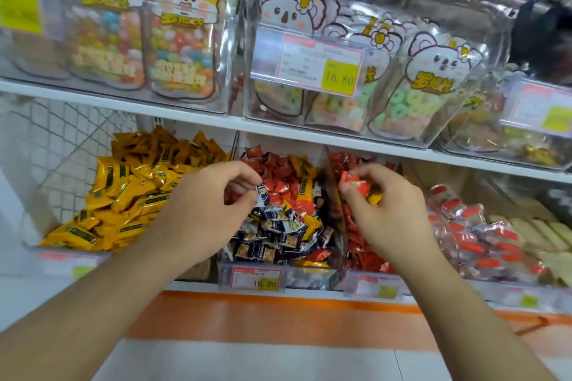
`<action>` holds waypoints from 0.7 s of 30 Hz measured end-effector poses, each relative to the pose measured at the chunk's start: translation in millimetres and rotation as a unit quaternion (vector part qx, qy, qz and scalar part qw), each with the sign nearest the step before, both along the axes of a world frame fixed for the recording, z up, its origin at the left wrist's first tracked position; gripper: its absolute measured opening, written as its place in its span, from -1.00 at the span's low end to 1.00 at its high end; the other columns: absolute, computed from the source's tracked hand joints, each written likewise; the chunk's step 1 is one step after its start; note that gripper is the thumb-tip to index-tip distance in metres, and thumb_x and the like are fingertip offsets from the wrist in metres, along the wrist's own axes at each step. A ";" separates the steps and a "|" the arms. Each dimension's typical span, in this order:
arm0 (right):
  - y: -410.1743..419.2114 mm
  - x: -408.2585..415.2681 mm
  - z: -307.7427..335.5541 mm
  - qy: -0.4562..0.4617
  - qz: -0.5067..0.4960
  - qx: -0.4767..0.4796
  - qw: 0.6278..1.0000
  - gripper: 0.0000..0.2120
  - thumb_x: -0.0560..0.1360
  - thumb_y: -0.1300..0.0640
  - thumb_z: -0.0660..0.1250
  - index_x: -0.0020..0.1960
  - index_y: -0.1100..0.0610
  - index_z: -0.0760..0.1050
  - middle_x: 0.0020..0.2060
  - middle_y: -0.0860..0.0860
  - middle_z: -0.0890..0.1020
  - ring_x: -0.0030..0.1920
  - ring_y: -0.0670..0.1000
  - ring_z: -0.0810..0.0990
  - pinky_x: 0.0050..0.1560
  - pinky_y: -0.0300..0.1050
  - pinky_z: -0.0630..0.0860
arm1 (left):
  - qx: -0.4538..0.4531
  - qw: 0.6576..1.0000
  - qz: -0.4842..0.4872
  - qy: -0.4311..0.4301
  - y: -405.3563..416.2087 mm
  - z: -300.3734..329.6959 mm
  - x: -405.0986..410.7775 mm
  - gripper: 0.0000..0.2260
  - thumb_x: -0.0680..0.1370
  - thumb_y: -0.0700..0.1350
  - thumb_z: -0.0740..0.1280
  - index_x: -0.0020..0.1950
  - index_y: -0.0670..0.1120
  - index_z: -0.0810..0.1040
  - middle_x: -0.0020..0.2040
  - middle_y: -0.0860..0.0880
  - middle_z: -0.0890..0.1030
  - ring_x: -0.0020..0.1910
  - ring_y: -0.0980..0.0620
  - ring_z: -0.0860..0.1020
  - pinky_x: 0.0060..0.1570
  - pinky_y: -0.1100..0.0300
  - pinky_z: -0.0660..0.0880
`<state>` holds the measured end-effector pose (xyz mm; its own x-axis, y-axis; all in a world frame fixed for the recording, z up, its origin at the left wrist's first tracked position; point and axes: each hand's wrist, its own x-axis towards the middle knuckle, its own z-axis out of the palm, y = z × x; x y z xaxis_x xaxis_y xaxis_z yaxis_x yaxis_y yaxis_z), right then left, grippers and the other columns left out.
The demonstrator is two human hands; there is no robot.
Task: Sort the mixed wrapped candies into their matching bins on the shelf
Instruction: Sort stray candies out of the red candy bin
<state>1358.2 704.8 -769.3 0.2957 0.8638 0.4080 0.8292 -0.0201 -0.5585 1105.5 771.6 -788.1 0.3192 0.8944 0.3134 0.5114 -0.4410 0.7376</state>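
Note:
The middle bin [280, 278] on the lower shelf holds mixed wrapped candies: dark blue, red and a few yellow ones. My left hand [204, 204] hovers over its left side and pinches a dark blue candy [261, 195] between thumb and fingers. My right hand [387, 210] is over the clear divider [332, 201] and grips a red candy [353, 184], with a yellow candy [375, 198] tucked under its fingers. Left of the mixed bin lies a bin of yellow candies [123, 195]. To its right is a bin of red candies [365, 254].
Farther right are clear-wrapped red-labelled sweets [483, 235] and pale bars [544, 229]. The upper shelf [185, 116] carries clear boxes of bagged gummies with cartoon labels and a price tag [322, 63]. Price tags front the lower bins. A wire mesh panel [62, 139] stands at left.

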 end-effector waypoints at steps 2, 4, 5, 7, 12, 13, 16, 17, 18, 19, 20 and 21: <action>-1.7 18.9 -1.5 -0.013 -0.055 -0.006 0.998 -0.88 0.57 -0.04 0.41 0.07 -0.05 0.62 -0.23 -0.17 0.64 -0.28 -0.20 0.58 -0.31 -0.37 0.40 | 0.009 0.999 0.009 0.039 4.7 -3.3 2.9 -0.87 0.61 -0.07 0.41 0.09 0.17 0.62 -0.01 0.27 0.61 0.01 0.36 0.53 -0.14 0.52 0.42; -0.4 27.6 -4.7 -0.011 -0.072 -0.029 0.997 -0.84 0.58 -0.07 0.40 0.10 -0.04 0.62 -0.25 -0.15 0.63 -0.42 -0.14 0.58 -0.35 -0.22 0.47 | 0.020 0.997 0.008 0.077 9.9 -7.6 5.1 -0.86 0.61 -0.04 0.40 0.13 0.18 0.61 0.07 0.27 0.58 0.01 0.33 0.52 -0.14 0.51 0.37; 1.2 29.7 -5.8 -0.012 -0.073 -0.038 0.997 -0.81 0.58 -0.09 0.39 0.12 -0.03 0.62 -0.24 -0.13 0.64 -0.46 -0.11 0.57 -0.35 -0.20 0.49 | 0.027 0.995 0.005 0.093 12.4 -9.9 6.4 -0.86 0.61 -0.04 0.40 0.15 0.17 0.61 0.11 0.27 0.57 0.02 0.29 0.51 -0.09 0.50 0.36; 7.5 33.2 -9.3 -0.020 -0.077 -0.063 0.995 -0.74 0.59 -0.13 0.37 0.18 -0.01 0.63 -0.16 -0.06 0.68 -0.36 -0.09 0.61 -0.23 -0.14 0.56 | 0.039 0.992 -0.007 0.118 17.2 -14.5 9.8 -0.83 0.61 -0.03 0.40 0.19 0.16 0.61 0.18 0.25 0.56 0.13 0.24 0.50 0.10 0.38 0.40; 24.1 37.2 -14.7 0.001 -0.081 -0.115 0.990 -0.73 0.62 0.03 0.32 0.29 0.02 0.60 0.02 0.07 0.67 -0.16 0.07 0.61 -0.12 -0.13 0.46 | 0.055 0.985 -0.037 0.161 27.3 -19.7 24.0 -0.77 0.62 -0.04 0.38 0.28 0.13 0.59 0.26 0.23 0.54 0.28 0.17 0.48 0.32 0.18 0.40; 25.9 36.7 -14.8 0.002 -0.079 -0.115 0.990 -0.75 0.62 0.07 0.31 0.26 0.02 0.61 0.00 0.07 0.67 -0.17 0.07 0.60 -0.12 -0.13 0.44 | 0.061 0.983 -0.039 0.169 29.1 -19.4 27.9 -0.76 0.62 -0.04 0.38 0.29 0.14 0.58 0.27 0.24 0.54 0.29 0.17 0.48 0.29 0.19 0.42; 32.2 36.3 -13.7 0.011 -0.085 -0.104 0.991 -0.80 0.60 0.16 0.30 0.16 0.02 0.63 -0.08 0.07 0.68 -0.22 0.01 0.53 -0.17 -0.14 0.39 | 0.049 0.982 -0.035 0.177 35.2 -16.5 46.1 -0.72 0.62 -0.01 0.39 0.34 0.14 0.56 0.24 0.19 0.55 0.20 0.14 0.52 0.14 0.21 0.49; 34.4 36.4 -13.7 0.016 -0.087 -0.102 0.991 -0.80 0.59 0.18 0.29 0.13 0.02 0.64 -0.11 0.06 0.68 -0.26 -0.03 0.52 -0.21 -0.13 0.38 | 0.035 0.984 -0.036 0.169 37.3 -14.8 54.3 -0.70 0.62 0.01 0.39 0.35 0.14 0.55 0.18 0.17 0.57 0.14 0.13 0.54 0.05 0.23 0.49; 36.0 36.2 -14.3 0.025 -0.088 -0.102 0.991 -0.81 0.59 0.18 0.29 0.10 0.02 0.64 -0.14 0.05 0.68 -0.29 -0.07 0.53 -0.27 -0.10 0.41 | 0.018 0.986 -0.041 0.160 40.5 -14.5 63.5 -0.69 0.61 0.03 0.40 0.36 0.14 0.54 0.11 0.16 0.58 0.08 0.12 0.56 -0.01 0.23 0.49; 37.1 36.0 -15.3 0.035 -0.087 -0.101 0.990 -0.82 0.58 0.19 0.29 0.07 0.04 0.64 -0.17 0.05 0.68 -0.30 -0.07 0.56 -0.30 -0.08 0.47 | 0.005 0.986 -0.048 0.157 45.5 -15.6 73.1 -0.65 0.61 0.05 0.41 0.39 0.15 0.51 0.08 0.15 0.57 0.07 0.09 0.57 -0.02 0.20 0.50; 37.8 35.7 -16.2 0.042 -0.083 -0.098 0.991 -0.83 0.58 0.19 0.28 0.06 0.06 0.64 -0.19 0.07 0.68 -0.29 -0.02 0.59 -0.29 -0.06 0.53 | 0.000 0.984 -0.056 0.167 52.8 -17.4 83.3 -0.59 0.60 0.08 0.42 0.43 0.15 0.47 0.12 0.11 0.58 0.12 0.05 0.58 0.05 0.15 0.53; 37.9 35.7 -16.9 0.046 -0.077 -0.095 0.991 -0.82 0.57 0.20 0.28 0.06 0.06 0.65 -0.21 0.07 0.68 -0.29 0.03 0.60 -0.29 -0.06 0.55 | -0.003 0.981 -0.060 0.182 62.1 -20.5 93.6 -0.51 0.58 0.11 0.43 0.49 0.15 0.40 0.24 0.05 0.57 0.21 -0.01 0.56 0.17 0.11 0.53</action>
<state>1393.9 742.7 -786.3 0.4580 0.8645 0.2070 0.7543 -0.2547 -0.6051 1199.1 833.7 -808.6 0.5130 0.8447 0.1527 0.6861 -0.5104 0.5184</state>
